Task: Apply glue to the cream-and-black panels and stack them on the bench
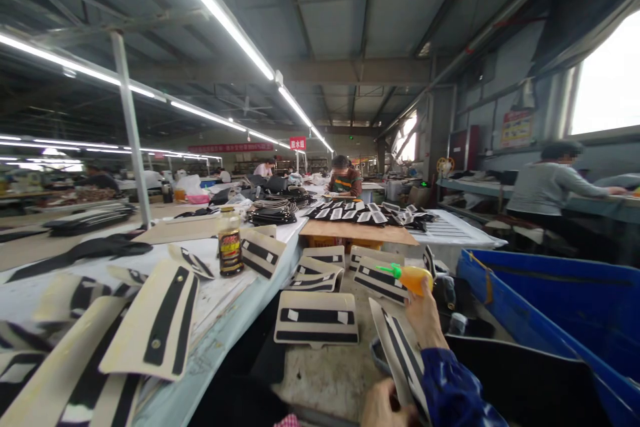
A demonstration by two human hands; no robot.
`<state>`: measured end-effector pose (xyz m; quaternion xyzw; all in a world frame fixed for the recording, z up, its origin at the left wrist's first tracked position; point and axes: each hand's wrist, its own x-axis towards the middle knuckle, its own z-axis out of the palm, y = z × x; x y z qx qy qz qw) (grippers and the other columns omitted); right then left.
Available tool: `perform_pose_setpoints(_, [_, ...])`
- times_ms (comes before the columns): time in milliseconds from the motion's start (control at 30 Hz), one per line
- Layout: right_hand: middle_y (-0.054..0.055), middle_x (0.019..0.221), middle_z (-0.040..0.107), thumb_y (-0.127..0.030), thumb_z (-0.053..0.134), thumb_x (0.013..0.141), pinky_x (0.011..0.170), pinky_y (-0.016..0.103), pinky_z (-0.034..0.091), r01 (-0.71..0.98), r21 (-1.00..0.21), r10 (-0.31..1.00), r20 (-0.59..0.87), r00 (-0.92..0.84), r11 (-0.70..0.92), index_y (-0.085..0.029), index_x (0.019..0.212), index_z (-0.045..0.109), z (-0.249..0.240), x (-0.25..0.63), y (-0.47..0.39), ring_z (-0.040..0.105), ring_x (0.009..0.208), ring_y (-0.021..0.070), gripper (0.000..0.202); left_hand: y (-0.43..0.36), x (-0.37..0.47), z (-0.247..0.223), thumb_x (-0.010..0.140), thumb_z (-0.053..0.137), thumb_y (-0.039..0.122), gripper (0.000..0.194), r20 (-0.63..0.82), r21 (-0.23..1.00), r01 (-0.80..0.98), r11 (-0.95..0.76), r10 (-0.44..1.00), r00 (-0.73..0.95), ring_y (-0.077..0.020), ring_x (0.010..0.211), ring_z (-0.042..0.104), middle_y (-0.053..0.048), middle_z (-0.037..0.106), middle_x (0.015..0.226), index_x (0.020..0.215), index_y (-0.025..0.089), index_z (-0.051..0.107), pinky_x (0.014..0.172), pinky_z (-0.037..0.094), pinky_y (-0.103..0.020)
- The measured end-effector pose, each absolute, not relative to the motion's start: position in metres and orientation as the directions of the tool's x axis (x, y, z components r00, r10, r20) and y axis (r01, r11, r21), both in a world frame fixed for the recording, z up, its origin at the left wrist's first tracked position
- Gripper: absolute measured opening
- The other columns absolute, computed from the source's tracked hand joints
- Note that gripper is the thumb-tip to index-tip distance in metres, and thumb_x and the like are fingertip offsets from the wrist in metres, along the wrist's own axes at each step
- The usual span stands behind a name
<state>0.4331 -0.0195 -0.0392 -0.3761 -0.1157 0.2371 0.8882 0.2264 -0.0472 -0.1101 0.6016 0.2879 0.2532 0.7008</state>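
Note:
My right hand [425, 317], in a blue sleeve, grips an orange squeeze bottle [411, 277] with a green nozzle that points left. At the bottom edge my left hand [383, 407] holds the near end of a cream panel with black strips [400, 353], tilted up on edge between the two hands. A similar flat panel [316, 325] lies on the worn work surface just left of it, and several more [320, 265] lie beyond.
A blue bin [545, 307] stands at the right. The long table [235, 320] on the left carries cream-and-black panels [160, 323] and a dark jar [231, 250]. Other people work farther back [344, 179] and at the right bench [547, 190].

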Motion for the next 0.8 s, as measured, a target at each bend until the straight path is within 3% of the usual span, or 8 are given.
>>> perform_pose_setpoints(167, [0.008, 0.127, 0.063, -0.044, 0.063, 0.097, 0.091, 0.044, 0.054, -0.450, -0.606, 0.544, -0.033, 0.838, 0.656, -0.021, 0.122, 0.063, -0.044, 0.426, -0.045, 0.064, 0.108, 0.0236, 0.035, -0.028, 0.190, -0.098, 0.059, 0.073, 0.015, 0.014, -0.073, 0.990, -0.056, 0.130, 0.805, 0.589, -0.0329, 0.089, 0.067, -0.003, 0.066, 0.060, 0.052, 0.023, 0.063, 0.089, 0.049, -0.038])
perform_pose_setpoints(267, [0.007, 0.117, 0.066, -0.045, 0.061, 0.098, 0.081, 0.040, 0.057, -0.540, -0.515, 0.591, -0.078, 0.803, 0.666, -0.018, 0.118, 0.063, -0.052, 0.415, -0.060, 0.066, 0.096, 0.0203, 0.034, -0.009, 0.150, -0.098, 0.068, 0.073, 0.028, 0.007, -0.100, 0.975, -0.127, 0.181, 0.874, 0.475, -0.0316, 0.098, 0.069, -0.004, 0.074, 0.075, 0.071, 0.022, 0.071, 0.089, 0.052, -0.035])
perform_pose_setpoints(333, [0.006, 0.109, 0.068, -0.046, 0.061, 0.098, 0.077, 0.037, 0.058, -0.608, -0.466, 0.650, -0.087, 0.755, 0.643, -0.017, 0.113, 0.065, -0.060, 0.401, -0.069, 0.068, 0.091, 0.0188, 0.033, -0.004, 0.131, -0.101, 0.078, 0.069, 0.043, 0.023, -0.129, 0.955, -0.189, 0.228, 0.895, 0.426, -0.0312, 0.100, 0.071, -0.006, 0.077, 0.085, 0.086, 0.021, 0.072, 0.087, 0.055, -0.036])
perform_pose_setpoints(400, [0.004, 0.103, 0.070, -0.048, 0.066, 0.095, 0.074, 0.034, 0.059, -0.659, -0.438, 0.702, -0.085, 0.707, 0.611, -0.017, 0.111, 0.067, -0.070, 0.384, -0.074, 0.069, 0.086, 0.0172, 0.035, -0.004, 0.122, -0.104, 0.076, 0.073, 0.054, 0.040, -0.141, 0.936, -0.242, 0.256, 0.902, 0.407, -0.0320, 0.101, 0.073, -0.009, 0.079, 0.092, 0.096, 0.019, 0.073, 0.088, 0.056, -0.037])
perform_pose_setpoints(500, [0.002, 0.098, 0.076, -0.047, 0.089, 0.071, 0.071, 0.029, 0.061, -0.716, -0.443, 0.766, -0.093, 0.636, 0.540, -0.020, 0.106, 0.070, -0.085, 0.356, -0.077, 0.071, 0.081, 0.0166, 0.047, -0.009, 0.125, -0.110, 0.059, 0.087, 0.058, 0.059, -0.154, 0.925, -0.261, 0.278, 0.899, 0.411, -0.0361, 0.100, 0.074, -0.014, 0.080, 0.092, 0.096, 0.014, 0.074, 0.089, 0.056, -0.040])
perform_pose_setpoints(567, [0.000, 0.100, 0.078, -0.043, 0.097, 0.058, 0.074, 0.027, 0.061, -0.734, -0.460, 0.794, -0.096, 0.600, 0.499, -0.023, 0.103, 0.072, -0.093, 0.339, -0.076, 0.073, 0.084, 0.0173, 0.055, -0.010, 0.129, -0.114, 0.054, 0.090, 0.056, 0.058, -0.184, 0.927, -0.230, 0.295, 0.895, 0.407, -0.0386, 0.097, 0.074, -0.016, 0.080, 0.086, 0.089, 0.012, 0.075, 0.090, 0.056, -0.044])
perform_pose_setpoints(667, [-0.002, 0.102, 0.079, -0.044, 0.097, 0.058, 0.082, 0.027, 0.062, -0.726, -0.491, 0.802, -0.087, 0.591, 0.481, -0.027, 0.103, 0.073, -0.098, 0.320, -0.075, 0.074, 0.091, 0.0172, 0.053, -0.008, 0.129, -0.121, 0.053, 0.093, 0.049, 0.049, -0.232, 0.937, -0.162, 0.308, 0.900, 0.370, -0.0420, 0.105, 0.071, -0.018, 0.080, 0.089, 0.081, 0.012, 0.075, 0.098, 0.051, -0.047])
perform_pose_setpoints(800, [0.004, 0.099, 0.078, -0.043, 0.098, 0.056, 0.087, 0.035, 0.062, -0.680, -0.568, 0.807, -0.047, 0.589, 0.463, -0.020, 0.103, 0.073, -0.088, 0.298, -0.080, 0.074, 0.095, 0.0240, 0.057, -0.010, 0.122, -0.121, 0.060, 0.089, 0.049, 0.044, -0.280, 0.944, -0.086, 0.318, 0.912, 0.299, -0.0446, 0.119, 0.063, -0.018, 0.078, 0.101, 0.084, 0.015, 0.074, 0.109, 0.041, -0.052])
